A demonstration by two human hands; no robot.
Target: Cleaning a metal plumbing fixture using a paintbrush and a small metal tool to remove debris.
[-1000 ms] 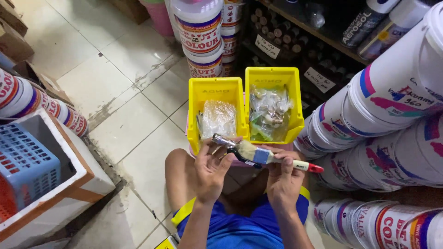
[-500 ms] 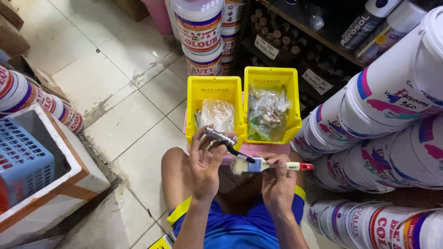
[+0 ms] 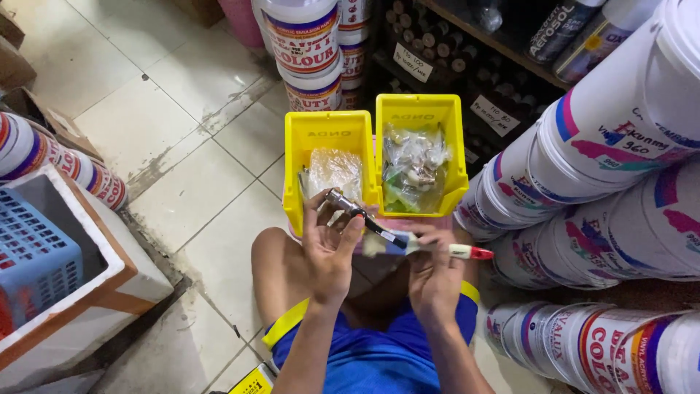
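Left hand (image 3: 329,252) grips a metal fitting (image 3: 348,206); right hand (image 3: 435,273) pinches a white brush (image 3: 430,248); two yellow bins (image 3: 313,138) hold clear packets; white paint tubs (image 3: 620,131) stacked right.

Glossy yellow plastic bins (image 3: 328,138) on smooth, shiny floor tiles (image 3: 182,109).

Two yellow plastic bins (image 3: 419,117) are standing side by side on the tiled floor, just beyond the knees; the left bin (image 3: 321,135) is holding a clear bag of pale contents (image 3: 334,171), the right one clear bags of mixed small parts (image 3: 412,164). White paint buckets (image 3: 302,40) with red-and-blue labels are stacking behind the bins. More white buckets (image 3: 620,146) with pink, blue and teal labels are lying on their sides along the right edge. Small white paper tags (image 3: 412,62) are hanging on the dark shelf front. Spray cans (image 3: 565,29) are standing at the top right. A white box (image 3: 109,255) is holding a blue crate (image 3: 33,263) at the left edge.
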